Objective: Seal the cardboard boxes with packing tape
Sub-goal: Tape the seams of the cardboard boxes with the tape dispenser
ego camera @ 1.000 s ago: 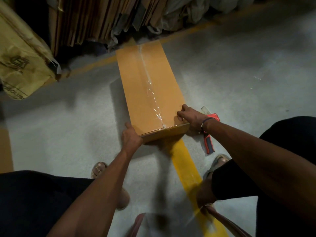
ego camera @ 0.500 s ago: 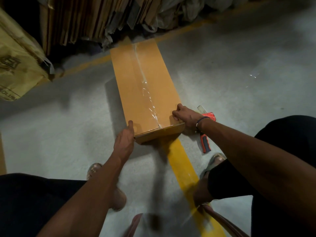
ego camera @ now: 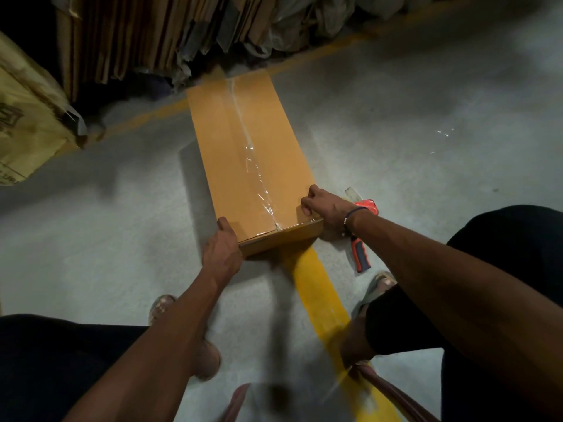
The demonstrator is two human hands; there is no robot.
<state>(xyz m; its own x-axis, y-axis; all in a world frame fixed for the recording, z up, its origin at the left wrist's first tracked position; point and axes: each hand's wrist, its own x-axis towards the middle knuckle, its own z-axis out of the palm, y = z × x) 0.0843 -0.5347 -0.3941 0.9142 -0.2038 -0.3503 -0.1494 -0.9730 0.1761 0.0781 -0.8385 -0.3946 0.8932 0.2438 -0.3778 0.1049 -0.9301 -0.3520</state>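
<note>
A long brown cardboard box (ego camera: 225, 153) lies on the concrete floor, its top seam covered by a strip of clear tape (ego camera: 254, 166) running its whole length. My left hand (ego camera: 221, 251) grips the near left corner of the box, thumb up along the side. My right hand (ego camera: 324, 205) grips the near right edge with curled fingers on top. A red and grey tape dispenser (ego camera: 361, 236) lies on the floor just right of the box, partly hidden behind my right wrist.
Flattened cardboard sheets (ego camera: 146, 35) and plastic wrap lean at the back. A printed carton (ego camera: 27, 117) stands at the far left. A yellow floor line (ego camera: 320, 300) runs under the box toward me. My sandalled feet (ego camera: 377, 287) flank it.
The box has slid a little toward me, away from the stacked cardboard. My left hand has closed more firmly round the near left corner; my right hand keeps its grip.
</note>
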